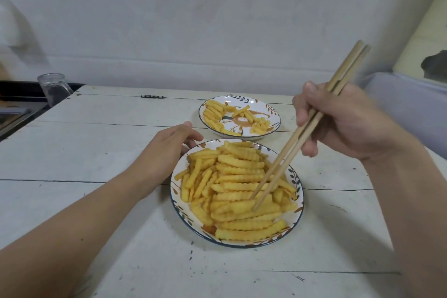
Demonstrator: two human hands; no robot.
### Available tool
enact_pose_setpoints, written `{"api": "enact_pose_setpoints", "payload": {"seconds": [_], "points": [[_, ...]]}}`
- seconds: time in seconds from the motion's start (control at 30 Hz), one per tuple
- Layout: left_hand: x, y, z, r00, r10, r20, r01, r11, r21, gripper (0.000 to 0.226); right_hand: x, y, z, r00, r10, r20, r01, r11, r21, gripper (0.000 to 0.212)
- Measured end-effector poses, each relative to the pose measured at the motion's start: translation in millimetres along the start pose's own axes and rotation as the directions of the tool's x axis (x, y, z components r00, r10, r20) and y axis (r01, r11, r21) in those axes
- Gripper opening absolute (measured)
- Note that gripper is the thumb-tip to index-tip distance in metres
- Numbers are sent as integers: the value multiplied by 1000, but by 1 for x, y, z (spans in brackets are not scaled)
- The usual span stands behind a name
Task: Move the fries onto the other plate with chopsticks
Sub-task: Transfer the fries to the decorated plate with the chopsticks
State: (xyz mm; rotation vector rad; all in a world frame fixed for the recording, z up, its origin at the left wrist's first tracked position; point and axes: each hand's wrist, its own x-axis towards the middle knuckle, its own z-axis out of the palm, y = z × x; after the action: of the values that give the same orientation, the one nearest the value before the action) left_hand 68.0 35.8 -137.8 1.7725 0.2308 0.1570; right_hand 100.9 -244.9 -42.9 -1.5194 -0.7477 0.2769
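Right hand (pixel 348 126), at 3 o'clock: fingers curled round chopsticks (pixel 312 126), tips narrowly apart, dipped into fries (pixel 237 184) heaped on near plate (pixel 298 191). Left hand (pixel 167 150), at 9 o'clock of near plate: fingers relaxed, resting at plate rim, holding nothing. Far plate (pixel 274 113), at 12 o'clock, just beyond near plate: few fries scattered. Both plates on white table (pixel 96 152). Glass mug (pixel 54 88) at 10 o'clock, table edge.
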Motion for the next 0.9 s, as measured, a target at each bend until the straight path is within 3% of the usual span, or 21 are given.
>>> {"api": "enact_pose_setpoints", "payload": {"seconds": [0.23, 0.33, 0.4, 0.5, 0.57, 0.77, 0.9], "points": [[-1, 1, 1, 1000, -3, 0, 3, 1000, -2, 48, -1, -1, -2, 999, -42, -1, 42, 998, -45, 35], [0, 1, 1, 1000, 6, -6, -6, 1000, -2, 47, 6, 3, -8, 971, -91, -222, 103, 994, 43, 35], [0, 1, 0, 1000, 17, -7, -17, 1000, 8, 48, 15, 14, -15, 900, -95, -425, 151, 983, 100, 36], [0, 0, 0, 1000, 23, -7, -23, 1000, 10, 48, 26, 40, -17, 770, -86, -632, 82, 996, -35, 38], [-1, 1, 1, 1000, 23, -10, -23, 1000, 18, 48, 32, 56, -10, 747, -70, -662, 13, 996, -92, 40], [0, 0, 0, 999, 28, -17, -27, 1000, 13, 48, 44, 68, 12, 788, -27, -615, -57, 992, -116, 43], [0, 0, 0, 1000, 27, -12, -27, 1000, 12, 48, 43, 67, 11, 756, -42, -654, -76, 985, -152, 48]]}}
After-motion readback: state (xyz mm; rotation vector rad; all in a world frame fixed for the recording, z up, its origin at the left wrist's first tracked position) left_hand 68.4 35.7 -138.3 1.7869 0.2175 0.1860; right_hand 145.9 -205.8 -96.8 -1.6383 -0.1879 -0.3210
